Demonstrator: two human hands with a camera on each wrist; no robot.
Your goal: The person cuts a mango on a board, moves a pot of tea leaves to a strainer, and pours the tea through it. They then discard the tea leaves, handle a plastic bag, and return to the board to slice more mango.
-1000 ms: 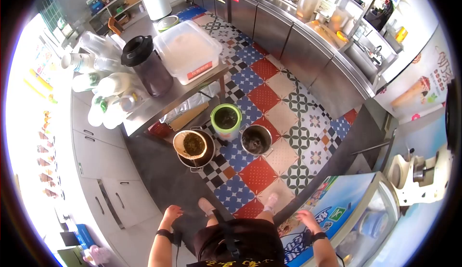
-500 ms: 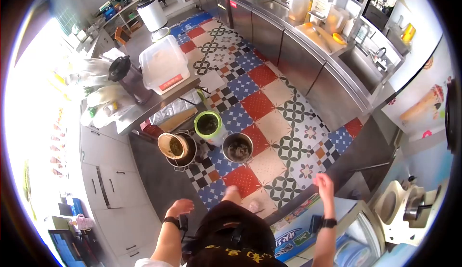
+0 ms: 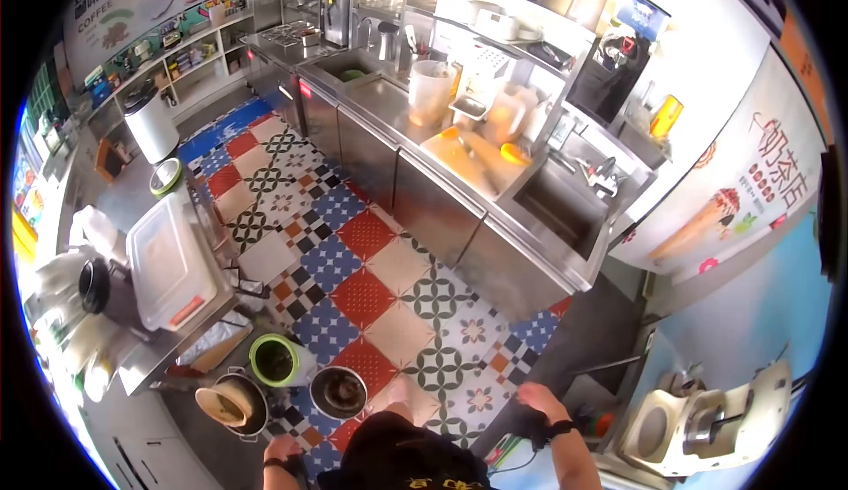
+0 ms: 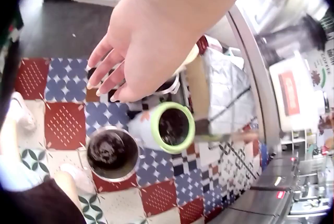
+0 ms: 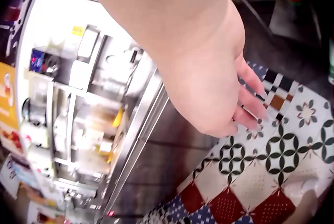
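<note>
My left hand hangs low at the bottom of the head view, holding nothing. In the left wrist view the same hand has its fingers loosely extended over the floor. Past it stand a green-rimmed bucket with dark contents and a steel pot with dark liquid. My right hand is low on the right, touching nothing. Its fingers hang relaxed above the patterned tiles in the right wrist view, where the hand is seen from close by.
A steel counter with a cutting board and a sink runs along the far side. On the left, a lidded plastic bin stands on a table. A pot with a cloth strainer is on the floor. A white machine is at right.
The head view has swung right and up toward the counter, so the buckets and table now appear further left and lower. Both hands stay free of objects.
</note>
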